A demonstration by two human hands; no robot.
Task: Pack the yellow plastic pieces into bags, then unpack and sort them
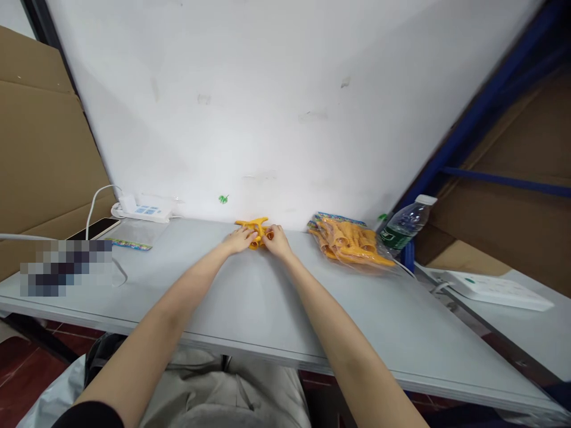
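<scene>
Several yellow-orange plastic pieces (pixel 257 222) with cup-like round ends lie at the back of the grey table, close against the white wall. My left hand (pixel 241 239) reaches in from the left, its fingers bent over the near left side of these pieces. From the right, my right hand (pixel 277 242) has thumb and fingers closed around a round end. The fingers partly cover the pieces, so their full shape is hidden. To the right lies a clear plastic bag (pixel 350 241) full of similar yellow-orange pieces, with a colourful printed header.
A water bottle (pixel 408 224) leans beside the bag. At the back left are a white power strip (pixel 149 211), a phone (pixel 100 227) and a flat clear bag (pixel 143 232). Another power strip (pixel 495 289) lies at right. Cardboard (pixel 40 148) stands at left; blue shelving (pixel 473 101) at right.
</scene>
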